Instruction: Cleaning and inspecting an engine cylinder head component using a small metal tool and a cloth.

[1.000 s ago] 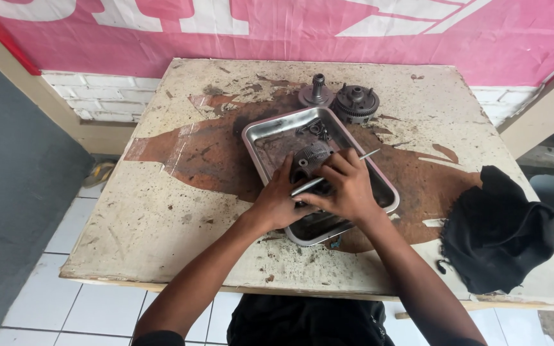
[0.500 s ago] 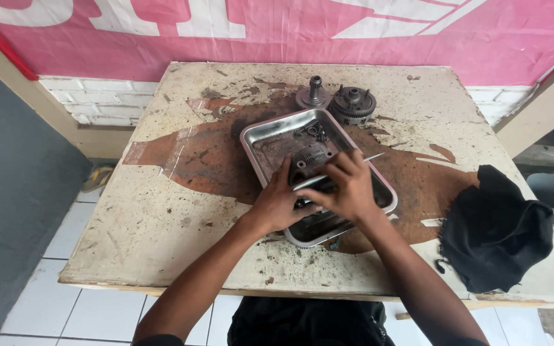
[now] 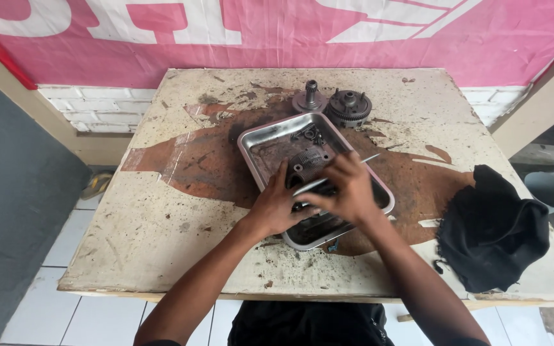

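- A worn, stained table (image 3: 161, 211) is seen from above, with a pink banner (image 3: 277, 38) hung on the wall behind it.
- A metal tray (image 3: 256, 140) is set on the table near its middle, turned at an angle, with dark oily residue inside.
- Both hands are placed over the tray's near half.
- The left hand (image 3: 276, 206) is laid on the tray's left rim, its fingers reaching inward and curled against a dark metal part (image 3: 307, 161) lying in the tray.
- The part lies just ahead of the left fingertips and beside the right hand; whether it is gripped or only steadied cannot be told, as the view is blurred there.
- The right hand (image 3: 349, 189) is closed around a thin silver tool (image 3: 335, 174), which is pinched between thumb and fingers.
- The tool is held slanted, one end pointing up and right past the tray's edge, the other down toward the left hand.
- Small dark pieces (image 3: 309, 134) are gathered in the tray's far corner.
- Behind the tray, a shaft piece (image 3: 310, 97) and a toothed gear (image 3: 349, 106) are stood side by side on the table.
- A black cloth (image 3: 492, 230) is heaped at the table's right edge, well apart from the hands.
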